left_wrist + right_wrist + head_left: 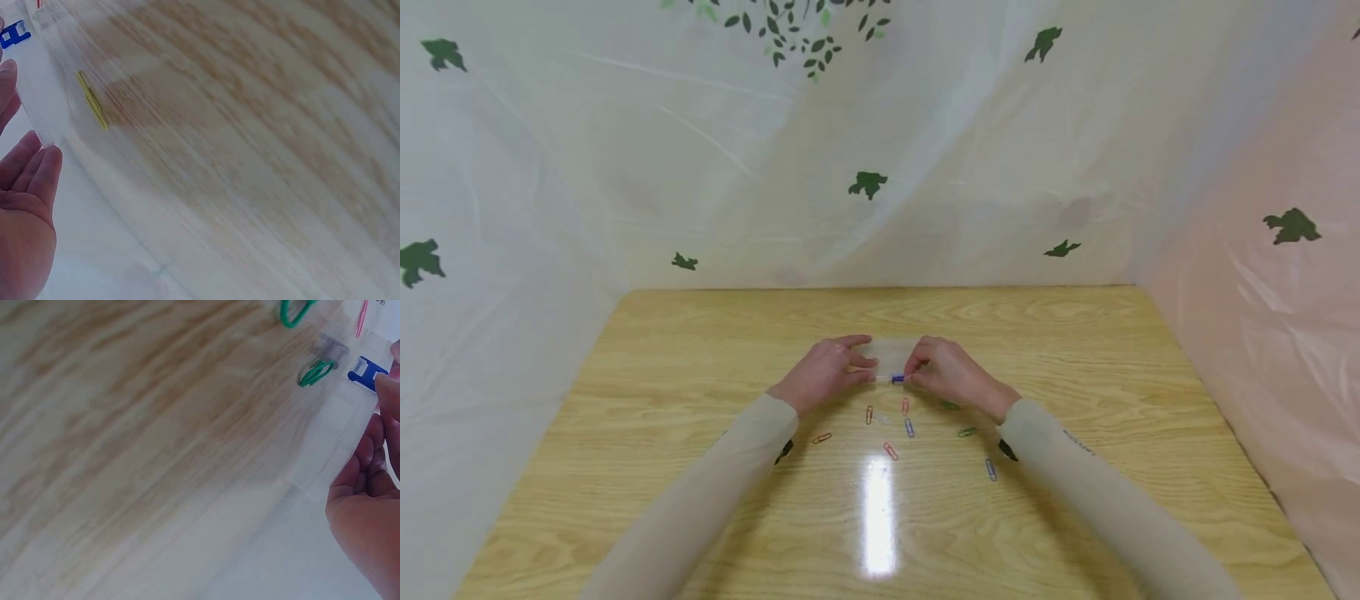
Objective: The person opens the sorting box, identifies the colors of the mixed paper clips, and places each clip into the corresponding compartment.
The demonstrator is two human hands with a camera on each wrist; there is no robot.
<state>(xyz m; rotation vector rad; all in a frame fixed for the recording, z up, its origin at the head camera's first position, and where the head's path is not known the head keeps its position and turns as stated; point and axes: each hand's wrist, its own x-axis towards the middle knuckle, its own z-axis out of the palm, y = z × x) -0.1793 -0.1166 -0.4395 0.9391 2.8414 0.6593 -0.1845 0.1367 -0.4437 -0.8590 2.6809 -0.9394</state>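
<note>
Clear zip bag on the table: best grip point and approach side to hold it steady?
Likely the bag's left edge, coming from the left: the right hand already pinches the blue slider on the near rim, and the left hand holds that left side. The bag is thin and lies flat, so pinch the edge.

From the head we look forward and down over the whole wooden surface point(700, 350). Our two wrist views sit close above it, each facing along its own palm; all three share the clear bag's blue slider point(897, 379) point(14, 35) point(369, 373).
</note>
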